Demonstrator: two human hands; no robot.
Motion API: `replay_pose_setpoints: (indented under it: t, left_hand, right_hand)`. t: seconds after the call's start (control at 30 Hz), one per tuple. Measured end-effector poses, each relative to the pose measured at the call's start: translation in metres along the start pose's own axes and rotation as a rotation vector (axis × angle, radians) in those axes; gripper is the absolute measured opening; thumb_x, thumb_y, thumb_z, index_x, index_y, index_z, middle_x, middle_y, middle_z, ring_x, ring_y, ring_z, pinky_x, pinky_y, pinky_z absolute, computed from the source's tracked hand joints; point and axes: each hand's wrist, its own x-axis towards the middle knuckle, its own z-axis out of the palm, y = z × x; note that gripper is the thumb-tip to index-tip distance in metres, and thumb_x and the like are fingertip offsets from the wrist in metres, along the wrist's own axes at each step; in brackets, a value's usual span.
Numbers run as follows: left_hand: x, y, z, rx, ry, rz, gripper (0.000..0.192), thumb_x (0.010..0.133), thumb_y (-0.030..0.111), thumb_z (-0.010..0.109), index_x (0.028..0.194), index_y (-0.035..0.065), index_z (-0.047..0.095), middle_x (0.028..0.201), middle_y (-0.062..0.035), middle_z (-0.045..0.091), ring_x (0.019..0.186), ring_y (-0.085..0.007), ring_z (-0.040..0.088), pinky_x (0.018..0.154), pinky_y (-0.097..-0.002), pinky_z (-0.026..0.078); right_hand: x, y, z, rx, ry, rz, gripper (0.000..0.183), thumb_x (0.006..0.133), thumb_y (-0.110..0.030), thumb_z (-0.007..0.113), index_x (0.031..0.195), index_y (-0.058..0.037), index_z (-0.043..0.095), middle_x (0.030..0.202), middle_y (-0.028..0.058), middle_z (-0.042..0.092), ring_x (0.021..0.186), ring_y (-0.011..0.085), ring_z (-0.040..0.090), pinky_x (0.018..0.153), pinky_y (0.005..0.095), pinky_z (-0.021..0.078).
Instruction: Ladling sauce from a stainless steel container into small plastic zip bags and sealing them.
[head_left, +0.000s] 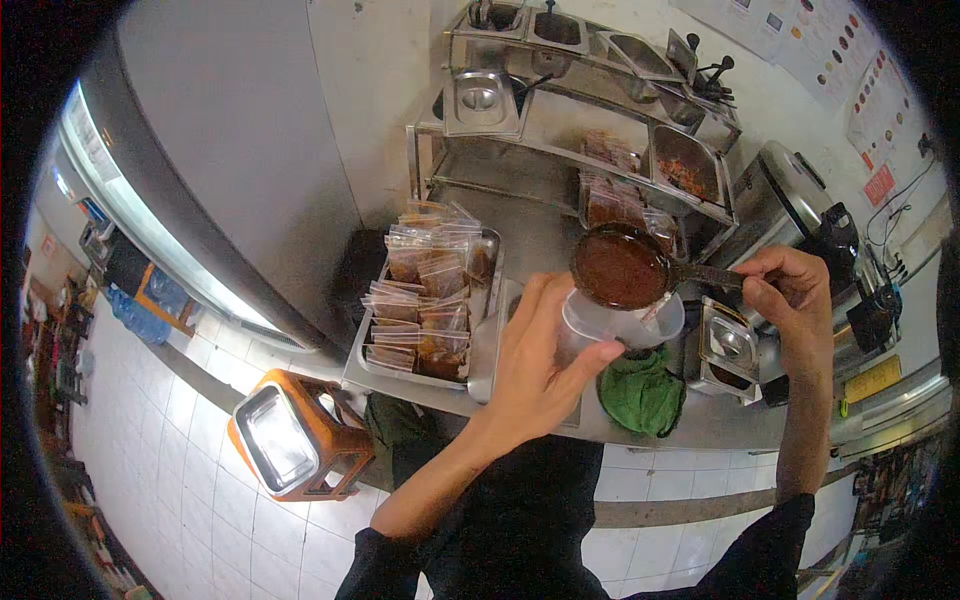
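My left hand (534, 358) grips a clear plastic container (592, 321) by its side, thumb along the near rim. Over the container's far edge sits a dark round strainer or ladle (624, 266) with a brown mass in its bowl. My right hand (793, 300) pinches the end of its dark handle (709, 274). Whether the bowl rests on the rim or hovers just above it, I cannot tell. A crumpled green cloth (643, 394) lies on the steel counter (540, 217) below the container.
Left on the counter, a metal tray (491, 274) holds several small bags of brown filling. A lidded steel pan (729, 341) and a large cooker (784, 191) stand at right. Behind rises a steel rack (416, 161) with food pans. An orange stool (341, 450) bears a metal tray (276, 439).
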Motion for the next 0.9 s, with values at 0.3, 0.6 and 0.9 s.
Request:
replay_pose_setpoints:
  t: [0.3, 0.6, 0.9]
  left_hand:
    - [0.004, 0.006, 0.000, -0.013, 0.009, -0.006, 0.055, 0.081, 0.036, 0.066, 0.114, -0.0034, 0.047, 0.104, -0.0209, 0.048, 0.093, -0.0381, 0.051, 0.081, -0.0380, 0.042]
    - [0.005, 0.004, -0.001, 0.015, 0.036, 0.047, 0.061, 0.080, 0.037, 0.067, 0.121, -0.0020, 0.046, 0.105, -0.0190, 0.049, 0.095, -0.0343, 0.053, 0.082, -0.0374, 0.043]
    - [0.003, 0.002, -0.003, 0.064, 0.052, 0.057, 0.061, 0.081, 0.036, 0.067, 0.125, -0.0002, 0.045, 0.105, -0.0179, 0.050, 0.091, -0.0310, 0.054, 0.077, -0.0354, 0.044]
  right_hand:
    - [-0.004, -0.006, 0.002, -0.131, 0.075, -0.105, 0.011, 0.076, -0.005, 0.070, 0.084, 0.0002, 0.066, 0.078, 0.0031, 0.062, 0.072, 0.0079, 0.056, 0.066, 0.0215, 0.0429]
    - [-0.007, 0.001, 0.000, -0.221, 0.151, -0.240, 0.012, 0.074, -0.004, 0.071, 0.084, -0.0006, 0.067, 0.078, 0.0044, 0.063, 0.074, 0.0108, 0.056, 0.068, 0.0233, 0.0429]
    - [-0.008, 0.009, 0.004, -0.379, 0.256, -0.481, 0.016, 0.069, 0.002, 0.072, 0.084, -0.0023, 0.068, 0.080, 0.0057, 0.064, 0.076, 0.0144, 0.055, 0.069, 0.0264, 0.0432]
